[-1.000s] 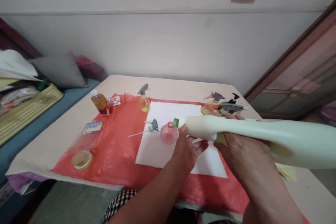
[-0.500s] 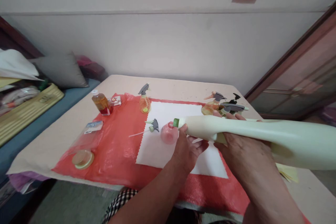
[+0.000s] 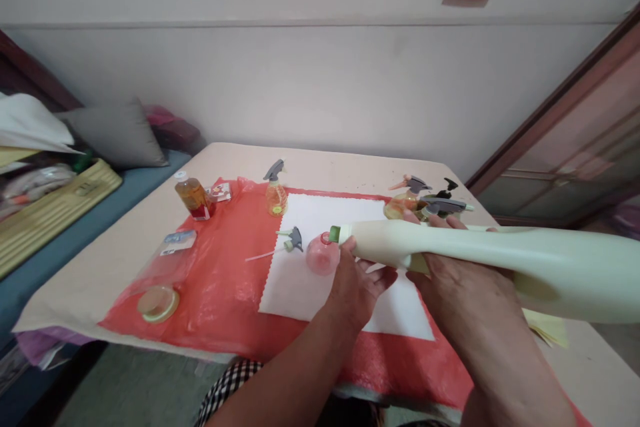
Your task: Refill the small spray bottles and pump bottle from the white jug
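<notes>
I see a big pale bottle (image 3: 480,257) lying almost flat across the middle and right of the frame, with its fat end going off the right edge and its thin neck pointing left. I think it is tipped over like this so its green tip (image 3: 335,234) can meet the mouth of the small pink bottle (image 3: 321,254), which stands on the white cloth (image 3: 320,283) in the middle of the frame. The tip sits right at the pink bottle's red mouth, touching it or just beside it; I cannot tell which. My right hand (image 3: 463,280) is under and around the big bottle's middle, with the fingers curled over the far side, so it carries the weight. My left hand (image 3: 357,283) is near the neck, with the fingers bent and the thumb up against the underside of the neck, I think to keep the tip steady. Both arms reach up from the bottom of the frame and cross a little toward the middle. The white cloth lies on a red plastic sheet (image 3: 220,293), maybe to catch drips, and the sheet covers much of the bench (image 3: 100,273). A loose spray top (image 3: 289,240) with its long tube lies just left of the pink bottle. A small yellow spray bottle (image 3: 275,195) stands behind it, and more spray bottles (image 3: 425,200) sit in the upper right of the bench.
</notes>
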Motion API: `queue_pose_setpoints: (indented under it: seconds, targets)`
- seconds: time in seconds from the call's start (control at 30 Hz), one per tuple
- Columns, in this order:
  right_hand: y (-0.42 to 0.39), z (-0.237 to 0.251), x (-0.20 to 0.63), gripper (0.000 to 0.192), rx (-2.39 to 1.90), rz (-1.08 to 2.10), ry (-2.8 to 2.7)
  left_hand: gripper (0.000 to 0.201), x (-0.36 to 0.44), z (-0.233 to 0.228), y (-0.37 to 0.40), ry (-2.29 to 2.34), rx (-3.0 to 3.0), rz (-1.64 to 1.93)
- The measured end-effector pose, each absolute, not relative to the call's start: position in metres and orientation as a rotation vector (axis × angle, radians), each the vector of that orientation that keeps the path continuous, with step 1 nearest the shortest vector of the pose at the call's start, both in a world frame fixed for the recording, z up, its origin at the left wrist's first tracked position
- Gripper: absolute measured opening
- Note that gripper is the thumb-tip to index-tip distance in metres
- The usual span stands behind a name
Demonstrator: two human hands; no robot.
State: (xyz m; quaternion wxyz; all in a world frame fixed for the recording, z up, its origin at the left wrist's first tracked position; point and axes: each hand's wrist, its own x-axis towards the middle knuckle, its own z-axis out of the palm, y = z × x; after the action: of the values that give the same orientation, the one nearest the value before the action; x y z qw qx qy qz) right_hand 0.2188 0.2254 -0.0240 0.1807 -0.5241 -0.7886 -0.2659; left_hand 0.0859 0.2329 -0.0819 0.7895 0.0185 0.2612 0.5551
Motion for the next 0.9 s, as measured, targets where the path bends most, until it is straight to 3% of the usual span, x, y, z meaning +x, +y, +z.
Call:
queue_pose_setpoints:
  seconds: [0.37,0.63,0.9]
  targets:
    - [0.2259,-0.0264,0.2235,0.068,-1.468,-0.713,-2.26,0.051,0.0859,-0.0824,0.233,0.565,0.046,1.193]
    - [0.2242,-0.0235,0.2207,0.059,-1.496,-0.809,-2.276,0.052,0.0854,-0.0817,0.2321,0.545,0.054,1.191]
    - [0.2269,-0.0291,0.2209,0.065,-1.45,-0.765,-2.207,0.05,0.0858,-0.0799,0.2318,0.558,0.045,1.191]
